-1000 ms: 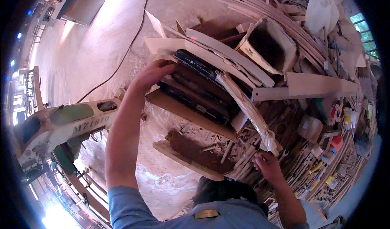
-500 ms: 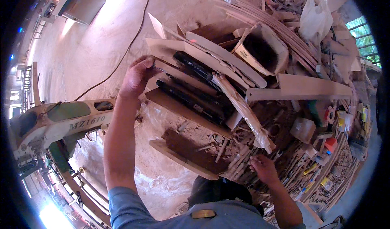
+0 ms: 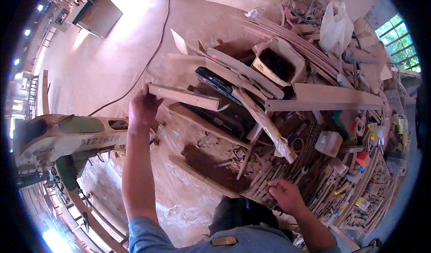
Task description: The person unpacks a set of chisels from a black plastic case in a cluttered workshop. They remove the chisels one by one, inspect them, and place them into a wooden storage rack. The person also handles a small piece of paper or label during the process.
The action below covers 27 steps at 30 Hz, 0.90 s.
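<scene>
My left hand (image 3: 144, 107), arm stretched forward, grips one end of a narrow flat tan strip (image 3: 186, 97). Whether the strip is cardboard or wood I cannot tell. It lies over an open cardboard box (image 3: 208, 127) with long black packages (image 3: 215, 79) inside. A long piece wrapped in clear plastic (image 3: 265, 125) leans across the box's right end. My right hand (image 3: 287, 195) is closed, thumb and fingers pressed together, above thin wooden strips (image 3: 260, 181). What it holds, if anything, is hidden.
A green-and-cream machine arm (image 3: 90, 129) reaches in from the left. Beyond the box stand an open carton (image 3: 276, 62), a long tan board (image 3: 327, 98) and a white plastic bag (image 3: 336, 31). Tools and scraps crowd the right. A cable (image 3: 152, 58) crosses the floor.
My left hand has moved down and slightly left, and the strip now shows its broad face over the box. My right hand has shifted slightly left and down. The view has shifted a little.
</scene>
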Available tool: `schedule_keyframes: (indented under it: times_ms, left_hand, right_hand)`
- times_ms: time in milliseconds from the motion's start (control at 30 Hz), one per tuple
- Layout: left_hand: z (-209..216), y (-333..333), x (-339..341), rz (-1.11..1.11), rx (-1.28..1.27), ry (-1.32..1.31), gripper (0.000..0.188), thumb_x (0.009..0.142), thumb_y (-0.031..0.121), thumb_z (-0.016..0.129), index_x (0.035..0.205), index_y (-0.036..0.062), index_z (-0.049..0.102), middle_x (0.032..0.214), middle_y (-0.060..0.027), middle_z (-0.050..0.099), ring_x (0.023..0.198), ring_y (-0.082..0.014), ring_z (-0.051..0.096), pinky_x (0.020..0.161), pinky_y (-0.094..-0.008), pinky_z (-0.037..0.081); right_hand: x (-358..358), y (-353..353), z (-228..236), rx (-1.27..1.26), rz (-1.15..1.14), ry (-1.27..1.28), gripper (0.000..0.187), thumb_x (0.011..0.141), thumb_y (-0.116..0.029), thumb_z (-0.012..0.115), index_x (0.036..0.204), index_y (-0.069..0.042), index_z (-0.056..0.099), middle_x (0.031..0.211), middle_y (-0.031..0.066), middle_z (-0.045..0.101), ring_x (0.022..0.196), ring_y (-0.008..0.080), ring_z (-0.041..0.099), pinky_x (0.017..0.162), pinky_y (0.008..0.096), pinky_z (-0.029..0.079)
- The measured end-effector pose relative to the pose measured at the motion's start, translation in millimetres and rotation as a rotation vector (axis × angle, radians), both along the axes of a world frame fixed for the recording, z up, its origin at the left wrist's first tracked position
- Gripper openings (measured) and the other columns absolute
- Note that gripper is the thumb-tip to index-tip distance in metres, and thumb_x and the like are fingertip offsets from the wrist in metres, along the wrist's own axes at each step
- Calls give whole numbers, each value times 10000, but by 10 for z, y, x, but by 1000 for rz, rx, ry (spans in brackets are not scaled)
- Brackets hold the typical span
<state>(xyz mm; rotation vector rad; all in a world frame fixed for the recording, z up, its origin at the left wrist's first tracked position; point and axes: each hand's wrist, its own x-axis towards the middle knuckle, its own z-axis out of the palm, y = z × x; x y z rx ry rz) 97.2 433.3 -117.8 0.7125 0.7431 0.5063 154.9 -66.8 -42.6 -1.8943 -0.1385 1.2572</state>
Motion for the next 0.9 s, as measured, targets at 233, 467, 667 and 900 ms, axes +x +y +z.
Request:
schedule_keyframes:
  times_ms: [233,467,667,900]
  left_hand:
    - [816,-1286,-507,17,98,-172,364,949,276,568,1242,70,502,1053,-65,627,986,-249,611,874,-395,493]
    - [1085,-2676,-1271,4,-51,-223,322,847,109,665,1152,105,558,1048,-55,646,1002,-255,644,912,-429,511]
    - [1078,-3214,-1584,-138,-188,-130,389,799,125,723,1142,66,548,1056,-154,653,987,-305,658,877,-431,532]
    - [1106,-3679,-1778,-248,-123,7,468,861,261,652,1219,4,494,1076,-209,645,927,-346,676,704,-388,555]
  right_hand:
    - [-79,650,320,734,-341,-123,454,924,-28,554,1347,3,394,1024,139,635,915,184,623,797,337,520]
    - [-30,242,518,728,-350,110,330,963,-113,456,1282,-36,418,1023,160,638,851,265,670,707,409,572]
    - [-3,-180,390,815,-439,285,264,978,-164,472,1218,-55,480,1005,146,648,853,267,673,686,422,573]
    - [-100,-549,462,722,-514,244,247,960,-286,529,1084,-72,547,896,112,665,764,226,669,630,400,567]
